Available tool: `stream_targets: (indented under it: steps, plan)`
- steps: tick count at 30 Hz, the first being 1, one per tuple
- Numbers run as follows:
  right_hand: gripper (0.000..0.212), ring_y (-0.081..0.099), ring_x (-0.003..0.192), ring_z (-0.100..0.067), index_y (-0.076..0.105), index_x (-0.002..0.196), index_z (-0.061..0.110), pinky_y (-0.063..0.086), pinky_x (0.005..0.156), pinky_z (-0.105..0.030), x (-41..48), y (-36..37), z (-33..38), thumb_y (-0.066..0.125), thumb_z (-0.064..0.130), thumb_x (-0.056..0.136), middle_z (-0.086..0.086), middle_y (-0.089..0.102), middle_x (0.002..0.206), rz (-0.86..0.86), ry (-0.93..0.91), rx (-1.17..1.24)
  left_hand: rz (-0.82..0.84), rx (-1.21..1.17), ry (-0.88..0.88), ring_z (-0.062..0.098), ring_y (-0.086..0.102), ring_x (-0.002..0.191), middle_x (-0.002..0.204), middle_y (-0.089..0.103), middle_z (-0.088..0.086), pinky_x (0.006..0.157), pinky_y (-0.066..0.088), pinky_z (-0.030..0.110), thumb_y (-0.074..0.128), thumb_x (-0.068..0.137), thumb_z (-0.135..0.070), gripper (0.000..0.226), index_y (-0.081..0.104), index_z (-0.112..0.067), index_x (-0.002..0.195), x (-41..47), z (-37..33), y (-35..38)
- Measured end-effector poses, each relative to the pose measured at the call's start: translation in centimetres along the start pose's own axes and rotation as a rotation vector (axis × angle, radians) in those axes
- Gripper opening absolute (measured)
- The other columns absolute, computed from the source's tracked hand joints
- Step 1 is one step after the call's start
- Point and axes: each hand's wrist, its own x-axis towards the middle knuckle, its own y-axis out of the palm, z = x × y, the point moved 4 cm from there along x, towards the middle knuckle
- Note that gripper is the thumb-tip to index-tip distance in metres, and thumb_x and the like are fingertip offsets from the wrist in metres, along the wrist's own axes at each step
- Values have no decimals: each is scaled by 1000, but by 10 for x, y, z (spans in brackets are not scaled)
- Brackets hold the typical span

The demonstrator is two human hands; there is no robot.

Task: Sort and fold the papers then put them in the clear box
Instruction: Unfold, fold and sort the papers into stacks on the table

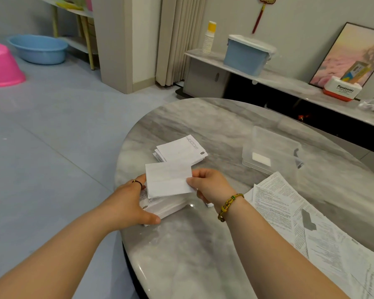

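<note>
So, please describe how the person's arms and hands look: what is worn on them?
Both forearms are bare, with no sleeves in view. The left hand has a thin dark ring on one finger. The right hand has no ring visible, but its wrist carries a braided bracelet in yellow, green and red threads.

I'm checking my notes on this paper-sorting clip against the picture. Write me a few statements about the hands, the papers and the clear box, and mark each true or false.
1. Both hands hold the folded paper. True: the left hand and the right hand grip opposite edges.
2. The clear box is full of papers. False: only one small white piece lies in it.
3. A stack of folded papers lies on the table beyond the hands. True.
4. The unfolded printed sheets lie left of the hands. False: they lie to the right.
5. The right wrist wears a braided bracelet. True.
</note>
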Motion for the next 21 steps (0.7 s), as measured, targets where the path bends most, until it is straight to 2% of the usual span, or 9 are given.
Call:
stream_targets:
  steps: [4,6,8,10,13,16,19,21]
  plan:
    - [28,35,24,2,51,64,15,25,31,-7,3,5,-7,50,0,88,0,43,58,40,-4,-112,29,-113,16,2,45,106,105,45,-28,79,37,8,81,65,-17,85,31,-31,132,-1,-1,-2]
    - [23,40,35,1,52,67,12,28,36,-6,5,7,-12,52,2,87,2,45,61,43,-8,-182,38,-133,6,2,45,110,113,47,-23,86,37,11,82,64,-16,94,26,-27,139,1,1,-2]
    - [15,37,50,-4,52,74,11,30,43,-5,7,10,-16,52,4,87,0,42,62,51,-15,-231,50,-128,-17,3,42,115,123,44,-15,96,34,16,83,63,-17,108,13,-26,145,1,3,-1]
    - [21,36,56,-7,48,68,14,33,51,-11,8,12,-19,53,4,86,1,42,62,47,-21,-265,48,-121,-47,8,43,118,120,41,-10,100,34,20,83,63,-17,116,4,-29,146,2,3,-2]
    - [29,45,63,-10,46,62,22,36,60,-16,8,12,-20,54,7,85,6,45,62,33,-25,-323,53,-107,-67,12,46,111,116,41,-9,100,37,23,83,62,-18,119,0,-31,146,2,4,-2]
    - [24,49,79,-14,47,68,25,39,71,-19,7,13,-17,54,10,87,9,48,67,41,-39,-376,64,-25,-69,14,46,117,130,43,-6,100,37,22,83,62,-24,119,-1,-29,146,1,3,0]
    - [26,51,81,-14,47,67,27,41,77,-23,6,16,-15,52,11,87,8,50,68,40,-62,-420,50,155,-61,15,32,135,148,29,-2,108,32,26,81,63,-38,121,-5,-24,147,-2,-3,5]
    - [15,52,81,-14,52,75,22,43,79,-26,6,17,-13,52,12,86,11,49,66,36,-83,-449,44,295,-63,16,22,139,152,19,-2,109,28,26,76,65,-45,121,-10,-21,147,-4,-9,9]
